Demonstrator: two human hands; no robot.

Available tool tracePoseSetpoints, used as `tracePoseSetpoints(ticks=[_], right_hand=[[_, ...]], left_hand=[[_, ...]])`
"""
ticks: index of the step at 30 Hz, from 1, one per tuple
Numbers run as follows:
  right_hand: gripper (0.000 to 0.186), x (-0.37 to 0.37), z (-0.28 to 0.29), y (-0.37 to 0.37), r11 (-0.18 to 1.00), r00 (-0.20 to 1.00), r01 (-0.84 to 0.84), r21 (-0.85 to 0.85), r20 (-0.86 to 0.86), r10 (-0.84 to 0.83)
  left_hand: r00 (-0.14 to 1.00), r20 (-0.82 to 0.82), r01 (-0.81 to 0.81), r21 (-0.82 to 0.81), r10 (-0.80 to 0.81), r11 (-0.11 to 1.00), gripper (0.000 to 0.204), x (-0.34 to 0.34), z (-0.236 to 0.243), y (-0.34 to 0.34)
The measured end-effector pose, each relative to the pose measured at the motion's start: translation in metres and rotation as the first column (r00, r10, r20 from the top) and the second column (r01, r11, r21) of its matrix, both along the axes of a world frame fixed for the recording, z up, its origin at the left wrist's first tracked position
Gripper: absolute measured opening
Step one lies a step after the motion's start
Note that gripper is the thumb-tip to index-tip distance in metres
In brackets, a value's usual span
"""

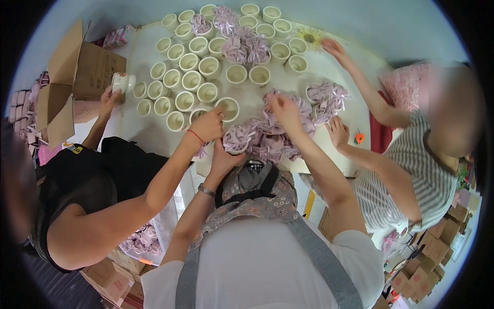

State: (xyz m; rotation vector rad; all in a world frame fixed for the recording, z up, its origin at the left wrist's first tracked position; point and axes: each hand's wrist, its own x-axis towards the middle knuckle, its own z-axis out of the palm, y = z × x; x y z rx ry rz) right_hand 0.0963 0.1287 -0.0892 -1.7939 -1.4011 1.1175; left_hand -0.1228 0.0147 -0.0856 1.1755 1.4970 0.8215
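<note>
My left hand, with a watch on the wrist, is closed round a pale cup with a lilac fabric flower bunch filling its top, at the table's near edge. To its right lies a pile of lilac fabric flowers with ribbons. My right hand reaches over the far part of this pile, its fingers pinched on a lilac flower bunch; the fingertips are partly hidden. Just beyond my left hand, a co-worker's hand with a red bracelet grips an unfilled cream cup.
Many cream cups stand across the white table; several hold lilac bunches. Left, the co-worker's other hand holds a white cup by an open carton. Right, a striped-shirted co-worker's hand rests near a filled cup.
</note>
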Motion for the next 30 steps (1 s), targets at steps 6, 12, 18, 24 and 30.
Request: tracePoseSetpoints(ticks=[6, 12, 18, 24, 30], right_hand=[[0.022, -0.009, -0.07, 0.074, 0.925, 0.75, -0.362, 0.111, 0.624, 0.219], [0.024, 0.037, -0.059, 0.073, 0.943, 0.768, -0.306, -0.129, 0.552, 0.324], [0.025, 0.079, 0.007, 0.005, 0.957, 0.953, 0.004, 0.29, 0.289, -0.092], [0.025, 0.071, 0.098, -0.083, 0.919, 0.919, -0.364, 0.152, 0.217, 0.328], [0.041, 0.021, 0.091, -0.099, 0.855, 0.802, -0.519, -0.007, -0.35, 0.484]], left_hand=[[0.975, -0.192, -0.089, 0.117, 0.11, 0.989, 0.079, 0.004, -0.058, 0.009], [0.959, -0.119, -0.245, 0.115, 0.258, 0.963, 0.084, 0.02, -0.071, 0.029], [0.963, -0.135, -0.224, 0.09, 0.235, 0.97, 0.09, 0.043, -0.076, 0.051], [0.999, -0.029, -0.035, -0.158, 0.03, 0.987, 0.117, 0.045, -0.012, -0.008], [0.947, 0.162, 0.293, -0.093, -0.276, 0.951, 0.101, 0.02, 0.082, -0.031]])
